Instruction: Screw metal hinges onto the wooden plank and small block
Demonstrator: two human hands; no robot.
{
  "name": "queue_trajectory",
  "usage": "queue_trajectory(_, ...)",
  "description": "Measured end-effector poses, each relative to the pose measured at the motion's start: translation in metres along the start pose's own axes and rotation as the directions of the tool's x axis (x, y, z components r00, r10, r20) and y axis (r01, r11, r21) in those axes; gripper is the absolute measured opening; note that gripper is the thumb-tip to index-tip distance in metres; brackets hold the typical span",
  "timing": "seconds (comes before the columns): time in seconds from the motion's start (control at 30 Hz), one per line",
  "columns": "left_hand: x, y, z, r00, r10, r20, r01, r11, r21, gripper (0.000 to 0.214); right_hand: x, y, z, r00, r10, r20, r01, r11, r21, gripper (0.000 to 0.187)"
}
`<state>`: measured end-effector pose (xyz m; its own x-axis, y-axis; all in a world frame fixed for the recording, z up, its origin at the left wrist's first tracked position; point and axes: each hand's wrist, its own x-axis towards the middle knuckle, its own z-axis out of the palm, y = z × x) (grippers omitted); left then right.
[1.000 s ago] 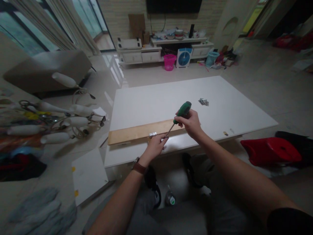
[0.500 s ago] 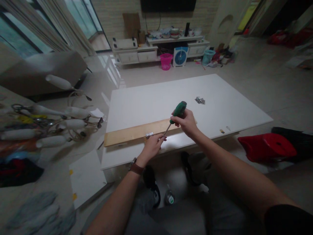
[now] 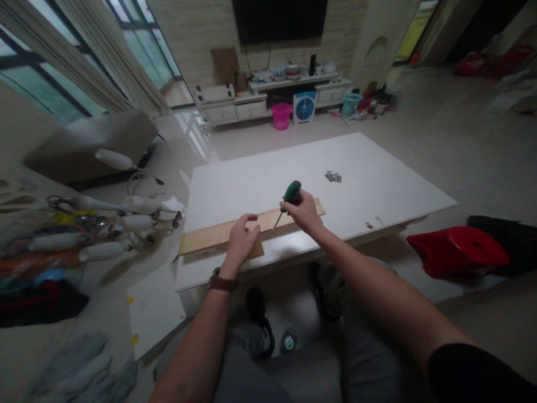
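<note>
My right hand (image 3: pixel 305 212) is closed around the green handle of a screwdriver (image 3: pixel 292 193). The shaft slants down to the left, its tip above the front edge of a long wooden board (image 3: pixel 205 238). My left hand (image 3: pixel 243 240) is over the board, thumb and forefinger apart, with nothing visible between them. Beneath that hand, a shorter wooden piece (image 3: pixel 257 250) sticks out toward me. The metal bracket seen earlier at this joint is hidden behind the left hand. Farther back on the white tabletop (image 3: pixel 260 179) lies a small pile of metal brackets (image 3: pixel 333 177).
A small dark-and-yellow item (image 3: pixel 368 225) lies near the tabletop's right front edge. A red plastic stool (image 3: pixel 461 252) lies on the floor at right. To the left are a lamp with white shades (image 3: pixel 115 160) and a white panel (image 3: pixel 155 313). A bottle (image 3: pixel 288 340) stands between my feet.
My left hand has shifted left and up, its thumb and forefinger spreading away from the screwdriver shaft and covering the bracket. The screwdriver has moved left with my right hand. The view has tilted up slightly.
</note>
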<state>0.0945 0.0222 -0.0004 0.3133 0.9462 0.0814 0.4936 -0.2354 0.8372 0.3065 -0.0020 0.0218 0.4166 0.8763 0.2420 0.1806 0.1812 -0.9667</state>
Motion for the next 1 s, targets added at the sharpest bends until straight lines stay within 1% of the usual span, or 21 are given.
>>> queue_trajectory(0.07,-0.008,0.015,-0.005,0.997,-0.028,-0.074,0.024,0.998,-0.053,0.032,-0.002,0.003,-0.001,0.999,-0.031,-0.009,0.031,0.999,-0.019,0.022)
queue_trajectory(0.13,-0.025,0.032,-0.01,0.992,-0.028,-0.125,0.021,0.998,-0.06,0.031,-0.004,0.006,-0.002,0.999,-0.04,-0.019,0.039,0.999,-0.025,0.02)
queue_trajectory(0.2,-0.054,0.046,-0.017,0.989,-0.024,-0.144,0.02,0.999,-0.028,0.033,-0.007,0.007,-0.003,0.999,-0.043,-0.032,0.042,0.999,-0.029,0.019)
queue_trajectory(0.27,-0.096,0.052,-0.026,0.989,0.012,-0.149,0.004,0.994,0.106,0.032,-0.01,0.006,-0.004,0.997,-0.029,-0.068,0.026,0.999,-0.041,0.019)
queue_trajectory(0.3,-0.121,0.049,-0.031,0.984,0.04,-0.174,-0.006,0.981,0.194,0.031,-0.011,0.005,-0.006,0.996,-0.024,-0.084,0.021,0.999,-0.036,0.019)
queue_trajectory(0.37,-0.178,0.036,-0.041,0.966,0.099,-0.239,-0.002,0.927,0.376,0.033,-0.014,0.002,-0.009,0.994,-0.016,-0.104,0.015,1.0,-0.019,0.018)
queue_trajectory(0.4,-0.208,0.025,-0.044,0.955,0.122,-0.269,0.018,0.885,0.466,0.037,-0.016,0.0,-0.011,0.994,-0.014,-0.113,0.013,1.0,-0.009,0.018)
queue_trajectory(0.47,-0.269,0.001,-0.049,0.95,0.101,-0.295,0.103,0.793,0.601,0.043,-0.018,-0.002,-0.014,0.992,-0.007,-0.127,0.009,1.0,0.009,0.018)
queue_trajectory(0.53,-0.322,-0.02,-0.047,0.953,0.054,-0.297,0.162,0.738,0.655,0.046,-0.018,-0.001,-0.017,0.991,0.01,-0.136,-0.006,1.0,0.026,0.018)
queue_trajectory(0.57,-0.344,-0.026,-0.045,0.953,0.032,-0.302,0.187,0.723,0.665,0.049,-0.018,-0.001,-0.016,0.99,0.023,-0.141,-0.018,0.999,0.034,0.019)
queue_trajectory(0.63,-0.375,-0.03,-0.038,0.951,-0.015,-0.308,0.23,0.699,0.677,0.055,-0.018,0.002,-0.014,0.987,0.061,-0.149,-0.054,0.997,0.05,0.02)
queue_trajectory(0.67,-0.384,-0.027,-0.034,0.948,-0.012,-0.317,0.238,0.689,0.685,0.057,-0.018,0.004,-0.011,0.984,0.085,-0.154,-0.077,0.995,0.059,0.021)
queue_trajectory(0.73,-0.391,-0.013,-0.027,0.938,0.002,-0.346,0.258,0.66,0.705,0.059,-0.019,0.008,-0.004,0.979,0.13,-0.16,-0.119,0.99,0.077,0.023)
queue_trajectory(0.77,-0.391,-0.005,-0.024,0.941,0.017,-0.339,0.249,0.644,0.723,0.059,-0.02,0.009,-0.001,0.977,0.147,-0.157,-0.135,0.987,0.086,0.024)
queue_trajectory(0.87,-0.385,0.016,-0.017,0.928,0.044,-0.37,0.275,0.591,0.758,0.06,-0.026,0.013,0.009,0.975,0.166,-0.147,-0.153,0.984,0.096,0.024)
queue_trajectory(0.93,-0.383,0.02,-0.014,0.924,0.044,-0.379,0.288,0.571,0.769,0.059,-0.029,0.016,0.014,0.977,0.161,-0.138,-0.149,0.984,0.093,0.024)
queue_trajectory(1.0,-0.382,0.015,-0.011,0.928,0.03,-0.371,0.289,0.57,0.769,0.058,-0.032,0.019,0.016,0.982,0.143,-0.126,-0.133,0.988,0.084,0.026)
